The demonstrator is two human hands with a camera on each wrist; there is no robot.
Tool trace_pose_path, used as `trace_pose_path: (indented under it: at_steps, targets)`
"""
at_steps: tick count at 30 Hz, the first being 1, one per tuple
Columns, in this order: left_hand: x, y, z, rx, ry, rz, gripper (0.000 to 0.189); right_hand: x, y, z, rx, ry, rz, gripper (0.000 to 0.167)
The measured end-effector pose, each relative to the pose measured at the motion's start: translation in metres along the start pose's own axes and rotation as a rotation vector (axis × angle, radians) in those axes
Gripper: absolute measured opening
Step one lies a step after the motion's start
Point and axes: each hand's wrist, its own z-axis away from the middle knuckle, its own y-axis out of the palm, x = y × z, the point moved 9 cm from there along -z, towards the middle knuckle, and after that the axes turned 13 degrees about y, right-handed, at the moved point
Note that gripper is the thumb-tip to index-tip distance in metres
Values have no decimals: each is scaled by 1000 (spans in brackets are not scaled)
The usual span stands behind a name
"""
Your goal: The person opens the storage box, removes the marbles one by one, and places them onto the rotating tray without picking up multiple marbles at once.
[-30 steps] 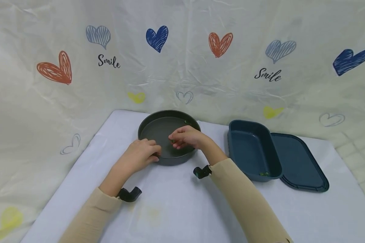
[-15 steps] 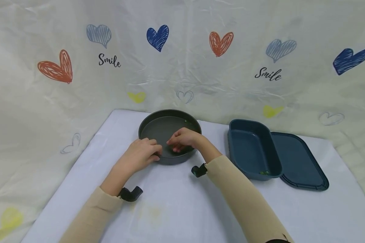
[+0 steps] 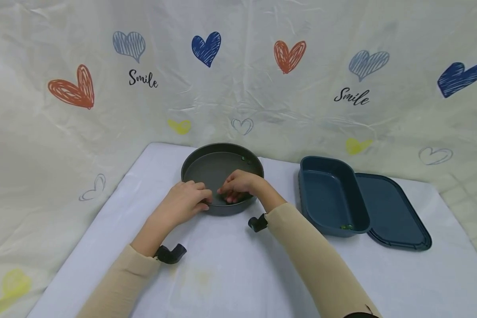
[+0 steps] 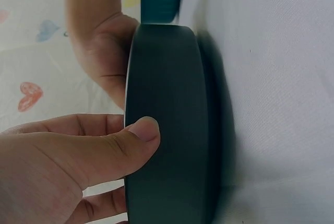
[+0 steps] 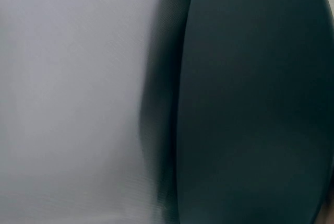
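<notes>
Head view: left grip (image 3: 186,198) pinches the pan (image 3: 206,170); cannot tell if shadowed right grip (image 3: 240,184) holds anything.

A pale, creased plastic sheet (image 3: 246,99) hangs as the wall behind the desk (image 3: 238,291), catching soft, dull highlights along its folds. Scribbled hearts run across it: orange-red (image 3: 289,57), dark blue (image 3: 206,49), light blue (image 3: 129,45) and yellow (image 3: 357,146), with black "Smile" lettering (image 3: 143,79) printed twice. A white cover (image 4: 282,98) dresses the desk, faintly woven up close, with a yellowish stain (image 3: 202,278) near the front.
</notes>
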Motion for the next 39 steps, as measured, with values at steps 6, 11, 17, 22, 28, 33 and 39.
trace_pose_path:
  at_steps: [6, 11, 17, 22, 28, 33, 39]
  targets:
    - [-1, -2, 0, -9, 6, 0, 15, 0, 0, 0, -23, 2, 4, 20]
    - [-1, -2, 0, -10, 8, 5, 15, -1, -1, 2, -24, 21, -6, 21]
    - [-1, -1, -1, -7, 8, -1, 16, 1, -3, 4, -34, 5, -24, 21]
    - [-1, 0, -1, -1, 8, -11, 17, 6, -10, 11, -49, -83, -107, 28]
    - [-2, 0, 0, 3, 14, -3, 17, 0, -26, 36, -88, -203, -253, 36]
    - [-2, 1, 0, 4, 8, 6, 16, -26, -42, 68, -143, -250, -335, 31]
    - [-1, -1, 0, -1, 6, 5, 16, -69, -56, 101, -199, -257, -344, 37]
